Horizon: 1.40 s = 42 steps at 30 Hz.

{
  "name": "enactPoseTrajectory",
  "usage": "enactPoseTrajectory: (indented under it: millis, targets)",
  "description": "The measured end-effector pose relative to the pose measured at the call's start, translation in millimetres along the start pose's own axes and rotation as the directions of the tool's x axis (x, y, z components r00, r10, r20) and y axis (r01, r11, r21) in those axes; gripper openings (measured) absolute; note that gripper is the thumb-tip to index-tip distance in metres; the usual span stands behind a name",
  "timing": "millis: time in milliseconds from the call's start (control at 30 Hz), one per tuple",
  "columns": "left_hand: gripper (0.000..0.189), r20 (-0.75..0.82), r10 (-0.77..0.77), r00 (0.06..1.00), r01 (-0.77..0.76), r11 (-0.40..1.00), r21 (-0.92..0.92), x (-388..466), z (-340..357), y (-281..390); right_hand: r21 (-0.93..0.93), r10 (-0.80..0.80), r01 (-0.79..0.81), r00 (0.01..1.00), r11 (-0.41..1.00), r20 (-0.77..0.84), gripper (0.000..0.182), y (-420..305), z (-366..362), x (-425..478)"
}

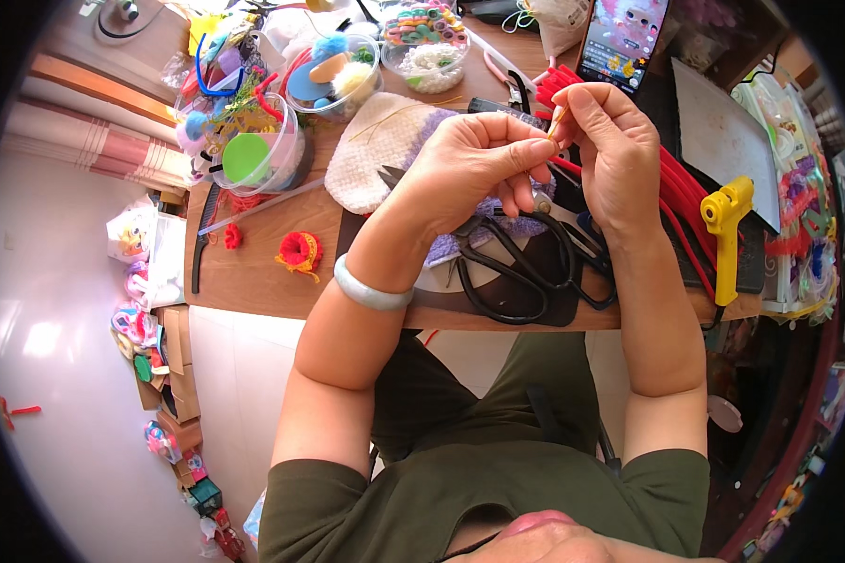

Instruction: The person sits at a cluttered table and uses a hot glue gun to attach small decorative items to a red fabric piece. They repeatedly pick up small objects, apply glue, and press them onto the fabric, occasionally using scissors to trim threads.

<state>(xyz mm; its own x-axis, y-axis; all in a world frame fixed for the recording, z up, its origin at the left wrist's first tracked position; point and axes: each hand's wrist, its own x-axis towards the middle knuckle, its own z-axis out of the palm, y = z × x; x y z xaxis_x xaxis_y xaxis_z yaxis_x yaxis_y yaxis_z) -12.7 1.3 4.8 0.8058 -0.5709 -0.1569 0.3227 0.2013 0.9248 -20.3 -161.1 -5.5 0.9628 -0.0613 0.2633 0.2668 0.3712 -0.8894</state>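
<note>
Between my left hand (489, 155) and my right hand (609, 141) is a thin golden strand (556, 125), pinched at the fingertips of both. Whether it is cord or wire is too small to tell. A pale bangle (372, 287) circles my left wrist. Under the hands lie black-handled scissors (517, 255) and a white and purple knitted cloth (373, 151). Red fuzzy stems (683, 211) run in a bundle behind my right hand and wrist. To the left, a small red fuzzy piece with gold trim (299, 252) rests on the wooden table (253, 288).
A yellow glue gun (727, 232) stands at the table's right edge. Plastic tubs of pompoms (331, 74) and white beads (429, 67) stand at the back, near pliers (517, 91). A lit phone (623, 42) leans at the back right. A black comb (205, 239) lies far left.
</note>
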Motion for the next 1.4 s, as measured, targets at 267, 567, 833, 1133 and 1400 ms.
enactPoseTrajectory:
  millis: [267,567,833,1133,1400]
  targets:
    - [0.018,-0.044,0.056,0.997,-0.059,0.996,-0.061,2.0,4.3,-1.8,0.016,0.027,-0.026,1.0,1.0,-0.01,0.016,-6.6,-1.7,2.0]
    - [0.017,-0.062,0.116,0.991,-0.118,0.993,-0.028,-0.6,2.6,-0.2,0.174,0.104,-0.096,0.994,0.98,-0.039,0.026,-7.9,-7.3,6.0]
    - [0.018,-0.065,0.137,0.989,-0.144,0.981,-0.128,2.8,-3.1,-0.8,0.045,0.191,-0.197,0.975,0.979,0.111,0.022,-10.8,1.9,2.9]
    - [0.026,-0.103,0.19,0.976,-0.182,0.98,0.087,-3.9,2.2,2.5,0.112,0.092,-0.094,0.995,0.989,0.031,0.018,-5.2,4.2,1.1]
    - [0.022,-0.318,0.594,0.739,-0.255,0.684,0.683,-11.4,-34.9,22.8,0.215,0.127,-0.143,0.988,0.966,0.087,0.02,-9.0,-5.9,5.2]
